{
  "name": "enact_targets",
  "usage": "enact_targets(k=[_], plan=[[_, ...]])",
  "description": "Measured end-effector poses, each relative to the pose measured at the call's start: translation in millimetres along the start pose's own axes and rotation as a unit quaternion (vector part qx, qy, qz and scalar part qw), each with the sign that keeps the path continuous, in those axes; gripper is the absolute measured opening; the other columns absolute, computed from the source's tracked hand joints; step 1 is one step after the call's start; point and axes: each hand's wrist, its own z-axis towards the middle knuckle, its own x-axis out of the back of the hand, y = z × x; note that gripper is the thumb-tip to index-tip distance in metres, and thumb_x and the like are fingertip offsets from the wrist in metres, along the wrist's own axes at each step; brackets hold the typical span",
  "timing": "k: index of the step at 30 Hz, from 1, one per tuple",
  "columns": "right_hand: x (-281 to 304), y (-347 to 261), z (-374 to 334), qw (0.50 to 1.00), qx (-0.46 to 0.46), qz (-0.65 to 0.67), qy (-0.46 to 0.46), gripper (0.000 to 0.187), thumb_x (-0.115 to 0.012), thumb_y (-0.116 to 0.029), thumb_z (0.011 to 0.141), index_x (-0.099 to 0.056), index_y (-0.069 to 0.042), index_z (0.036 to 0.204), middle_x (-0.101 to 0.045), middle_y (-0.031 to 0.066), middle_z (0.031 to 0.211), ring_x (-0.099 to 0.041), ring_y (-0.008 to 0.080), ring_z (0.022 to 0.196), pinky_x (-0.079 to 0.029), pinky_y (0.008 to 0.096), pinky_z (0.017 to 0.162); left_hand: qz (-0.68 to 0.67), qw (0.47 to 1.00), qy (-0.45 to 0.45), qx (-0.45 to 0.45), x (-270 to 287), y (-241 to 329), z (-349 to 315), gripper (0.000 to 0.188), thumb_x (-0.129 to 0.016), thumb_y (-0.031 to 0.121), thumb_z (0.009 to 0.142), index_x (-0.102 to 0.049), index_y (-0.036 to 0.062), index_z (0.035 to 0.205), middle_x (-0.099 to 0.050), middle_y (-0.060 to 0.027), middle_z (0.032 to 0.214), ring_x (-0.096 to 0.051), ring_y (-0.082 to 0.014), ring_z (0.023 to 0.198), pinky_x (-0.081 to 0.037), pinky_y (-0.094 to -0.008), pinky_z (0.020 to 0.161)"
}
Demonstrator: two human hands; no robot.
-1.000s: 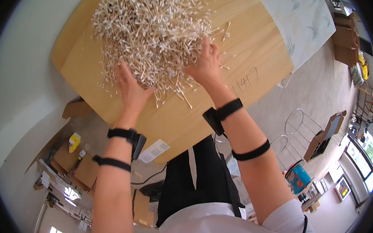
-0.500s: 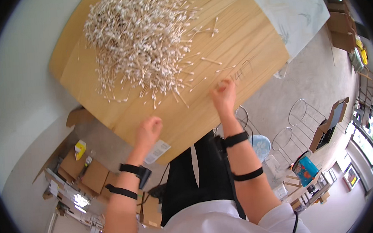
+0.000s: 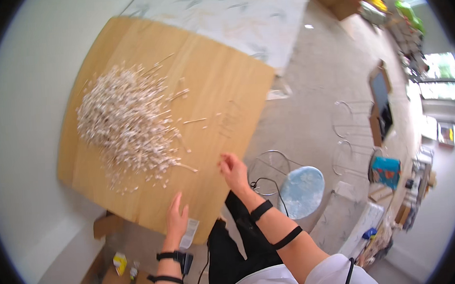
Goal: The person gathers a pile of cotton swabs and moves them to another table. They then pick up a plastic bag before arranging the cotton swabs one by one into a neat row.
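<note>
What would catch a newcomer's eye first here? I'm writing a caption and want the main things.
A big heap of thin pale sticks covers the left half of a wooden table. The left hand lies flat by the near edge; the right hand, fingers curled, is at the table's right near edge. A round pale blue stool stands on the floor to the right.
</note>
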Motion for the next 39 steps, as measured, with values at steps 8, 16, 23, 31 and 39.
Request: enact_targets(k=[8,16,23,31,39], plan=[[149,110,-207,0.971,-0.031,-0.237,-0.019,0.028,-0.065,-0.011,0.08,-0.064,-0.004,0.106,-0.069,0.0117,0.079,-0.066,0.0297,0.068,-0.054,0.038,0.068,-0.041,0.972,-0.229,0.028,-41,-23,-164,0.043,-0.061,0.013,0.089,-0.053,-0.0005,0.129,-0.06,-0.0193,0.122,-0.06,-0.0254,0.112,-0.048,-0.0358,0.092],[227,176,-397,0.963,-0.129,-0.231,0.048,0.04,-0.069,-0.013,0.071,-0.065,-0.005,0.11,-0.069,0.0171,0.099,-0.065,0.0352,0.095,-0.051,0.0423,0.086,0.182,0.864,-0.469,0.005,-11,-43,-240,0.059,-0.061,0.022,0.094,-0.035,0.0036,0.145,-0.051,-0.0191,0.135,-0.054,-0.0298,0.119,-0.048,-0.0356,0.09],[286,248,-535,0.904,-0.254,-0.095,0.329,0.028,-0.064,-0.009,0.073,-0.068,-0.005,0.101,-0.07,0.0156,0.095,-0.066,0.0341,0.094,-0.052,0.0411,0.083,0.251,0.855,-0.436,-0.124,-54,52,-237,0.06,-0.06,0.021,0.094,-0.035,0.0027,0.145,-0.046,-0.0197,0.139,-0.05,-0.0304,0.122,-0.046,-0.0365,0.094],[314,331,-642,0.912,-0.374,-0.095,0.138,0.043,-0.074,-0.017,0.069,-0.067,-0.005,0.109,-0.072,0.013,0.089,-0.07,0.0261,0.07,-0.057,0.0381,0.065,0.261,0.873,-0.362,-0.196,-149,135,-292,0.06,-0.06,0.02,0.094,-0.034,0.0017,0.144,-0.041,-0.0204,0.144,-0.047,-0.0311,0.126,-0.043,-0.0376,0.099],[434,249,-651,0.842,-0.147,0.513,0.083,0.087,-0.052,-0.062,0.089,-0.018,-0.011,0.152,-0.02,0.0114,0.157,-0.03,0.0284,0.14,-0.035,0.0431,0.11,0.227,0.69,-0.344,-0.595,-343,275,-450,0.058,-0.065,0.016,0.083,-0.046,0.0028,0.137,-0.04,-0.0213,0.146,-0.04,-0.0328,0.134,-0.029,-0.0471,0.11]])
